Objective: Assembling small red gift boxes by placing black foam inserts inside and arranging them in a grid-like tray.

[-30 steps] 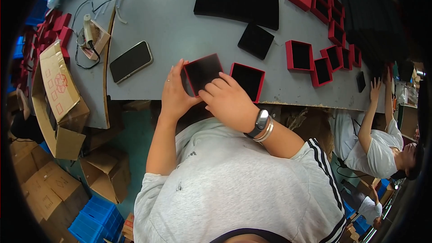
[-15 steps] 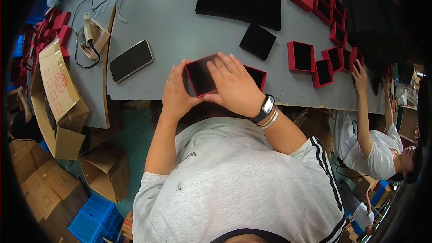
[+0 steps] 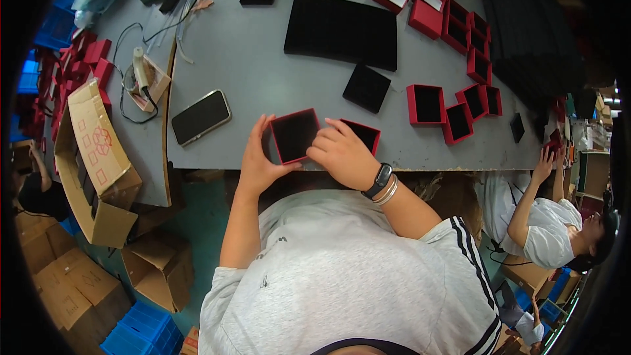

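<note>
Box [image 3: 294,135], red, black inside, one: over the table's [image 3: 256,59] near edge, clasped by the left hand [image 3: 259,163], thumb along the near side; right hand [image 3: 346,158], fingers curled at the right rim, whether gripping cannot be told. Step, as judged: handling the box's right inner edge; next move calls for a steady left hold. Second box [image 3: 365,133], one: just right of the grip, partly under the right hand. Phone [image 3: 202,117], one: left. Sheet [image 3: 342,31], black, one: beyond. Black squares [image 3: 367,87], three: two beyond, one far right. Open boxes [image 3: 426,104], cluster of four: right. Farther boxes [image 3: 426,20]: too crowded to count.
</note>
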The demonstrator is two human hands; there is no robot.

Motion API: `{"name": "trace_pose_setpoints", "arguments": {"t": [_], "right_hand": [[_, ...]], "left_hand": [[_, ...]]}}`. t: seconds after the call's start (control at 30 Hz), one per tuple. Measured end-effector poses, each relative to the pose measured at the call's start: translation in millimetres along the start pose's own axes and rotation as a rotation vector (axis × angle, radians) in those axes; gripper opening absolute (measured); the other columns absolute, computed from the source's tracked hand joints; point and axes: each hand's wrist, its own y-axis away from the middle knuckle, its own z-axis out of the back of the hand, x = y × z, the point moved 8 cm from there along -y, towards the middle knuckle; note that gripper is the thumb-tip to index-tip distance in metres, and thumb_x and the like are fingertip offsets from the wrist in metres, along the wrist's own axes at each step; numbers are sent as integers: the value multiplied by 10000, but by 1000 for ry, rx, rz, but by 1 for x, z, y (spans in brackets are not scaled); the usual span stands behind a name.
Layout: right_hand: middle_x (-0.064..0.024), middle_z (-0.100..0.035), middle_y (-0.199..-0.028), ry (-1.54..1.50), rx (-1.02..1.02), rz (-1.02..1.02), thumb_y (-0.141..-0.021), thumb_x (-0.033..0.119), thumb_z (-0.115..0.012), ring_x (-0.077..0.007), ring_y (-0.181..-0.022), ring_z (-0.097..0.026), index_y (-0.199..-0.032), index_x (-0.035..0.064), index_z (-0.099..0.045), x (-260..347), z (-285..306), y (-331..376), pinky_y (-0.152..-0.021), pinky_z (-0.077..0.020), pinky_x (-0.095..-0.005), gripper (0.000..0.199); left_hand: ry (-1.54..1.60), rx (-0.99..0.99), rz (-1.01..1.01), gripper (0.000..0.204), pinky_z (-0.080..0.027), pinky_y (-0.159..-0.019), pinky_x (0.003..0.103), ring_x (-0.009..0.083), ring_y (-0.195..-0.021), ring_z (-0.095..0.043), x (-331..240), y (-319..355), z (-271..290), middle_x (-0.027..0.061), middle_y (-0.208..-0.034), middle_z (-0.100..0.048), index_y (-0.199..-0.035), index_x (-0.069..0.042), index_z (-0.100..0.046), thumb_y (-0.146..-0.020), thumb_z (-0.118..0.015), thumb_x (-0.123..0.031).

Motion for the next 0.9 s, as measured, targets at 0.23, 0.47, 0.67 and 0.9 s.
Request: {"name": "trace_pose_setpoints", "arguments": {"t": [0.23,0.47,0.67,0.9], "right_hand": [[-69,-624,-902,107,-447,-339,-846,69,-653,-276,-961,-600,-946,80,-657,-73,114,38,-1042,-414,-479,101],[-119,-638,-1119,391,-359,-1068,-886,115,-673,-342,-1073,-572,-1178,56,-639,-227,134,211,-952,-463,-451,299],[-166,-627,-1169,77,-650,-706,-869,152,-718,-355,-1091,-604,-1248,58,-611,-291,172,59,-946,-492,-419,405],[-210,-591,-1180,164,-117,-782,-900,285,-665,-381,-1121,-595,-1244,164,-616,-397,60,-127,-892,-537,-495,367]], "left_hand": [[-108,-24,-5,933,-283,-1186,443,344,-1462,-313,-23,-80,45,171,-1588,-325,-1530,-59,-316,-768,-827,-235],[-276,-159,29,691,-331,-1145,451,362,-1407,-375,-13,-222,65,167,-1547,-374,-1432,-47,-471,-839,-771,-238],[-206,-65,-90,527,-373,-1115,442,354,-1347,-451,-28,-243,2,175,-1437,-508,-1309,-34,-584,-847,-759,-215],[-19,213,-28,431,-417,-1089,433,348,-1315,-479,-76,-119,-71,130,-1398,-538,-1234,-54,-634,-831,-756,-145]]}}
